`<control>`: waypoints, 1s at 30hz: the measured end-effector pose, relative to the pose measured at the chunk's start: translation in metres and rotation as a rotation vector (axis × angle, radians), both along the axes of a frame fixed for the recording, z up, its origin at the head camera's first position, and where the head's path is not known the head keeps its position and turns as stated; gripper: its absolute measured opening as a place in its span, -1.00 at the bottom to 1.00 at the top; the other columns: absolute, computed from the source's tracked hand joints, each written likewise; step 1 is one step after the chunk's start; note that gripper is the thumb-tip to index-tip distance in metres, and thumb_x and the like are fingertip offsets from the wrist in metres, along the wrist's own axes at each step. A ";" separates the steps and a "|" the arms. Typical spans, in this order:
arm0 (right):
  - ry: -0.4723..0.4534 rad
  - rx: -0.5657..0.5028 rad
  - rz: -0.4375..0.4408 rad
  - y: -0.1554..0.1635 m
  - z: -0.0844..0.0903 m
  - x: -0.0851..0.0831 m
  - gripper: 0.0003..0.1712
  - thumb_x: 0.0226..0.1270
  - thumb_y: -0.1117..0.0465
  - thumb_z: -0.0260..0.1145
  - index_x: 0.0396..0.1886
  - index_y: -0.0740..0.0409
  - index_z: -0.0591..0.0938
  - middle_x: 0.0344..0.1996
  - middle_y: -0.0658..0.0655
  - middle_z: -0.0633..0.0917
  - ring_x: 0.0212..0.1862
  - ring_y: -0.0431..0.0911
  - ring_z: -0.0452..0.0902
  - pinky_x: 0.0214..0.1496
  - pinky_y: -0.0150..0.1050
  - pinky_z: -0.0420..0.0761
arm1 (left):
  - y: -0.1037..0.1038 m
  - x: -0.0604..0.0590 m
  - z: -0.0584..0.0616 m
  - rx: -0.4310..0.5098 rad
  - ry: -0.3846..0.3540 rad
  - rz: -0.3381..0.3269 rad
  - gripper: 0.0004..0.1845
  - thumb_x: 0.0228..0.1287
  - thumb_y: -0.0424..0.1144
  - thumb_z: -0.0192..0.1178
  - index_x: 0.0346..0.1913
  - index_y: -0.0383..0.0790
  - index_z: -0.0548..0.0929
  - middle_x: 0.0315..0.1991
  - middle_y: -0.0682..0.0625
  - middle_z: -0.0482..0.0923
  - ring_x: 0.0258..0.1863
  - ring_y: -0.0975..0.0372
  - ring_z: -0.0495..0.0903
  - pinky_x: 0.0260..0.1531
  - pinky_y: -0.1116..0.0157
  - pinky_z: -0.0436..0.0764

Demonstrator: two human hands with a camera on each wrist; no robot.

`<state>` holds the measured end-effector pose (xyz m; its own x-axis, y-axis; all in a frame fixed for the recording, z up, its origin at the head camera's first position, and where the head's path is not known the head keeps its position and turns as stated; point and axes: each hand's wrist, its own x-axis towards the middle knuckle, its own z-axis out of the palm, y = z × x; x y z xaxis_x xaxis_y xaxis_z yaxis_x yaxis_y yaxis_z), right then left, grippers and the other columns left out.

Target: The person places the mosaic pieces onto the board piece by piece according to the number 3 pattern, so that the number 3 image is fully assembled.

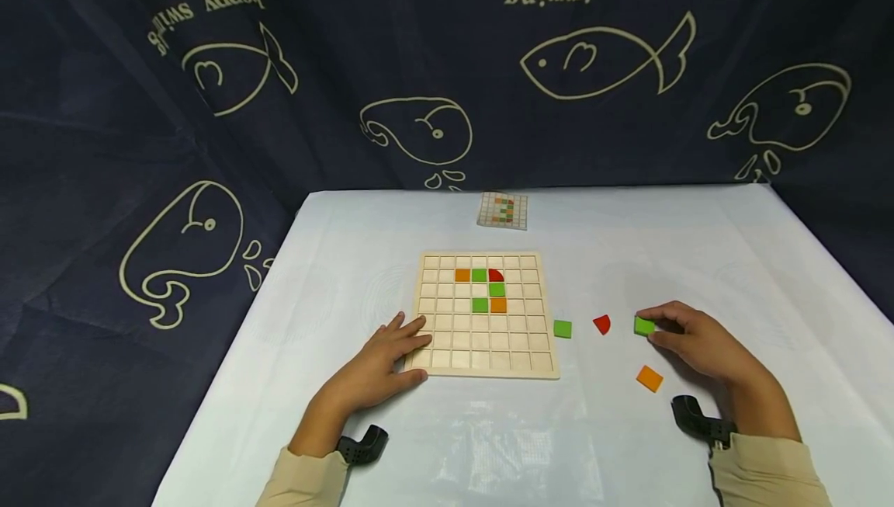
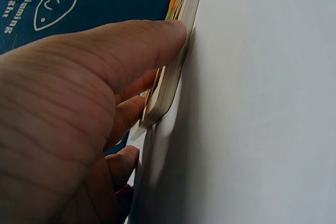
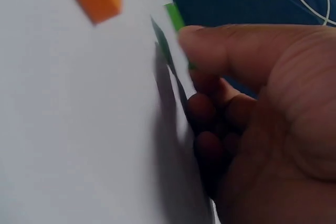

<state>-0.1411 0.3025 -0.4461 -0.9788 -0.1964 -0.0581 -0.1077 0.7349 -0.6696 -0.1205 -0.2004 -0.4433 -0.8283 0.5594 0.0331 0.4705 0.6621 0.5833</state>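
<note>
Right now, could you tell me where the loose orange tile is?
In the head view the orange tile lies on the white table right of the wooden board, just below the right hand, nearer the person than the red piece.

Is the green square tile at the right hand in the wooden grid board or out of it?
Out: the green square tile sits on the white tablecloth, pinched by the right hand.

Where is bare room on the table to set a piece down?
Free: the wide strip of table left of the board, and the near edge between both wrists. Crowded: right of the board, where loose pieces lie beside the right hand pinching a green tile.
</note>
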 end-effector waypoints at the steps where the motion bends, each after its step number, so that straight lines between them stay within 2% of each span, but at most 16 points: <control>1: -0.003 0.000 -0.007 0.000 0.001 0.000 -0.62 0.34 0.31 0.33 0.14 0.25 0.63 0.06 0.26 0.58 0.08 0.11 0.45 -0.01 -0.32 0.47 | 0.000 0.000 0.000 -0.001 0.000 0.000 -0.40 0.32 -0.10 0.31 0.36 -0.26 0.50 0.51 -0.12 0.17 0.53 -0.14 -0.10 0.42 -0.22 -0.06; 7: 0.001 -0.040 -0.019 -0.005 0.009 -0.004 -0.62 0.37 0.29 0.32 0.16 0.25 0.61 -0.07 0.18 0.56 -0.12 -0.05 0.37 -0.21 -0.40 0.44 | 0.000 -0.002 -0.002 0.001 0.001 0.007 -0.40 0.32 -0.09 0.31 0.36 -0.24 0.50 0.51 -0.08 0.17 0.53 -0.11 -0.10 0.42 -0.20 -0.06; 13: 0.054 -0.070 0.031 -0.016 0.019 -0.009 -0.64 0.41 0.26 0.31 0.16 0.23 0.62 -0.07 0.14 0.55 -0.16 -0.16 0.36 -0.27 -0.37 0.43 | 0.000 -0.001 -0.003 -0.001 -0.007 0.006 -0.40 0.31 -0.10 0.32 0.37 -0.24 0.50 0.51 -0.08 0.17 0.54 -0.11 -0.10 0.42 -0.20 -0.06; 21: 0.055 -0.096 0.063 -0.051 0.027 -0.021 -0.65 0.39 0.29 0.30 0.15 0.19 0.63 0.05 0.16 0.57 -0.04 -0.03 0.41 -0.11 -0.22 0.47 | -0.001 -0.001 -0.003 0.006 -0.002 0.011 -0.40 0.29 -0.13 0.33 0.35 -0.25 0.51 0.50 -0.09 0.19 0.53 -0.12 -0.08 0.42 -0.20 -0.05; 24: 0.040 -0.133 0.079 -0.066 0.027 -0.026 -0.65 0.38 0.30 0.31 0.14 0.20 0.64 0.00 0.16 0.58 -0.10 -0.02 0.44 -0.18 -0.21 0.49 | -0.002 -0.001 -0.003 0.005 -0.001 0.009 -0.40 0.29 -0.13 0.33 0.35 -0.25 0.51 0.50 -0.09 0.19 0.53 -0.12 -0.08 0.42 -0.20 -0.04; 27: 0.019 -0.176 0.103 -0.079 0.025 -0.029 -0.66 0.37 0.32 0.29 0.13 0.21 0.63 -0.07 0.17 0.57 -0.28 0.00 0.49 -0.32 -0.22 0.52 | -0.001 -0.001 -0.002 0.007 -0.003 0.009 -0.40 0.30 -0.13 0.32 0.36 -0.24 0.50 0.51 -0.08 0.18 0.53 -0.11 -0.09 0.43 -0.19 -0.05; 30: 0.006 -0.204 0.121 -0.091 0.023 -0.032 -0.67 0.37 0.33 0.29 0.11 0.21 0.64 -0.10 0.16 0.56 -0.29 0.00 0.47 -0.38 -0.23 0.53 | -0.001 0.000 -0.002 0.008 -0.003 0.010 -0.40 0.30 -0.12 0.32 0.36 -0.24 0.50 0.51 -0.08 0.18 0.53 -0.11 -0.09 0.43 -0.19 -0.05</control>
<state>-0.1731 0.2118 -0.4234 -0.9477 -0.3192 0.0004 -0.1911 0.5663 -0.8017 -0.1209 -0.2014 -0.4453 -0.8338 0.5510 0.0346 0.4620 0.6621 0.5901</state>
